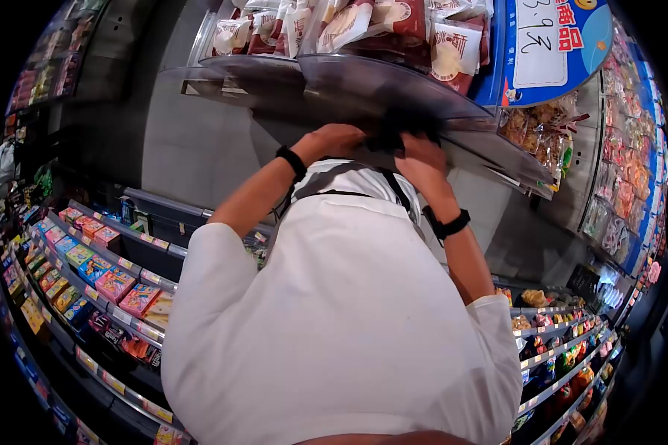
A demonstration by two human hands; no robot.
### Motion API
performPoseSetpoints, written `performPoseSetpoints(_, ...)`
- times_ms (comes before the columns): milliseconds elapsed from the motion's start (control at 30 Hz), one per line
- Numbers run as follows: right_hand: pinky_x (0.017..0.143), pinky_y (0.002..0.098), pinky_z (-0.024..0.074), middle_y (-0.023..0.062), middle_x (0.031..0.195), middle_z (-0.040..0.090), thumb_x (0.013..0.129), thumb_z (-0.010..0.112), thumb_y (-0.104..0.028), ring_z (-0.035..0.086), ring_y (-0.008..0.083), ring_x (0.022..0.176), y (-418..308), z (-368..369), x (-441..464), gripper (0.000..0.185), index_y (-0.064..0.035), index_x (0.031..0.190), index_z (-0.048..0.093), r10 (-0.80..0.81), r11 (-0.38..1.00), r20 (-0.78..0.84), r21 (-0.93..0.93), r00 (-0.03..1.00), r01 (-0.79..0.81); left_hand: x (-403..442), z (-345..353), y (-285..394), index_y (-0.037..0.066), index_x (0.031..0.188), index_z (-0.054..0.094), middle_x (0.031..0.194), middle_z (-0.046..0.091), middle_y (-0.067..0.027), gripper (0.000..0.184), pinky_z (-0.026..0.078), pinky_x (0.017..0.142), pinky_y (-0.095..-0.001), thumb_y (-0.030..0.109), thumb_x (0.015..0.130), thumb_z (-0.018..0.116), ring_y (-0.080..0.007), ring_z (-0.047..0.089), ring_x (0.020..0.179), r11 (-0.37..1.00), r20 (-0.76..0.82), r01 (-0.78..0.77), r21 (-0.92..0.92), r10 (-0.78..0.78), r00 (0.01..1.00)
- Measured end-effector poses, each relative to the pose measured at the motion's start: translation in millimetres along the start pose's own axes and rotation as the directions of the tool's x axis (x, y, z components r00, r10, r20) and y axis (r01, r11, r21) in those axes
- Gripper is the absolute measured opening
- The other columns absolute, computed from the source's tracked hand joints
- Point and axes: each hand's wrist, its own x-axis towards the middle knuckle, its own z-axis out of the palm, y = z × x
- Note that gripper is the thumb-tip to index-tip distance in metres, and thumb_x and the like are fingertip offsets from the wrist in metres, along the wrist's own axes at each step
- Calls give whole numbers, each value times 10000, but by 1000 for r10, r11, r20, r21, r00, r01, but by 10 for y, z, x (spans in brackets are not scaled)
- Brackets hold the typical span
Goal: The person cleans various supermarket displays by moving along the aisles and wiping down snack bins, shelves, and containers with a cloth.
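Note:
Both hands are low in front of the body, below a clear plastic bin (393, 78) of red and white snack packets (455, 53). My left hand (332, 139) has its fingers bent against a dark, soft-looking object (395, 132). On the other side of that object, my right hand (423, 159) has curled fingers touching it. Shadow hides the fingertips and the object's exact shape. Black bands circle both wrists.
A blue price sign (545, 48) stands at the upper right, above a bin of bagged snacks (545, 133). Shelves of colourful boxes (115, 283) run along the left, and shelves of packets (564, 356) along the lower right. Hanging bags (623, 159) line the far right.

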Motion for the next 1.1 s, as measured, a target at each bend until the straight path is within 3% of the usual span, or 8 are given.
performPoseSetpoints(233, 742, 492, 534, 210, 917, 663, 790, 602, -220, 650, 393, 829, -590, 86, 498, 281, -87, 1031, 659, -246, 966, 11, 87, 969, 244, -874, -55, -324, 18, 1335, 421, 1155, 549, -246, 548, 482, 866, -444, 272, 908, 652, -432, 569, 1006, 885, -115, 357, -300, -405, 907)
performPoseSetpoints(333, 751, 503, 522, 234, 959, 649, 811, 636, -242, 635, 419, 836, -869, 127, 645, 254, -23, 939, 631, -255, 950, 70, 205, 964, 237, -1079, -138, -413, 26, 1360, 389, 1021, 529, -209, 609, 475, 843, -443, 317, 905, 671, -394, 549, 958, 925, -253, 264, -271, -334, 908)
performPoseSetpoints(467, 675, 468, 553, 237, 890, 628, 822, 618, -176, 663, 400, 789, -1161, 355, 893, 171, -14, 877, 621, -485, 865, -31, 134, 874, 484, -1299, -376, -421, 59, 1318, 436, 1235, 517, -191, 551, 476, 879, -477, 277, 876, 681, -433, 542, 1076, 931, -286, 307, -198, -354, 890)
performPoseSetpoints(733, 714, 528, 536, 292, 831, 636, 845, 559, -149, 646, 457, 780, -1803, 591, 1192, 195, 43, 847, 593, -580, 813, 157, 170, 799, 557, -1407, -359, -535, 27, 1321, 480, 1383, 446, -214, 586, 415, 1043, -429, 106, 787, 709, -406, 455, 1260, 785, -569, 319, -531, -609, 552)
performPoseSetpoints(833, 722, 525, 530, 312, 842, 644, 820, 589, -133, 640, 464, 787, -1756, 991, 1397, 199, 60, 870, 594, -530, 846, 209, 200, 822, 494, -1267, -522, -620, -18, 1259, 557, 1355, 484, -252, 537, 372, 1080, -404, 125, 753, 672, -386, 442, 1288, 782, -730, 623, -6, -429, 532)
performPoseSetpoints(900, 773, 538, 512, 319, 866, 640, 797, 628, -125, 631, 473, 831, -1739, 1275, 1428, 231, 59, 928, 584, -536, 840, 104, 166, 838, 517, -1219, -583, -652, -4, 1251, 585, 1326, 531, -221, 471, 337, 1098, -394, 173, 814, 582, -359, 435, 1309, 703, -677, 704, 101, -470, 567)
performPoseSetpoints(1033, 930, 516, 479, 307, 1309, 487, 805, 637, -101, 558, 493, 1064, -1900, 1389, 1475, 737, 15, 1446, 293, -421, 906, 195, 52, 886, 419, -1317, -535, -895, 18, 1255, 595, 1330, 539, -185, 465, 321, 1108, -404, 190, 823, 573, -337, 438, 1315, 690, -636, 697, 196, -451, 626)
performPoseSetpoints(1100, 932, 543, 465, 313, 1245, 531, 843, 590, -147, 558, 490, 1060, -1982, 1312, 1534, 620, -46, 1418, 382, -369, 928, 114, 107, 923, 358, -1423, -579, -1041, 25, 1245, 600, 1341, 536, -172, 483, 316, 1113, -403, 214, 802, 606, -317, 442, 1314, 693, -614, 681, 237, -436, 658)
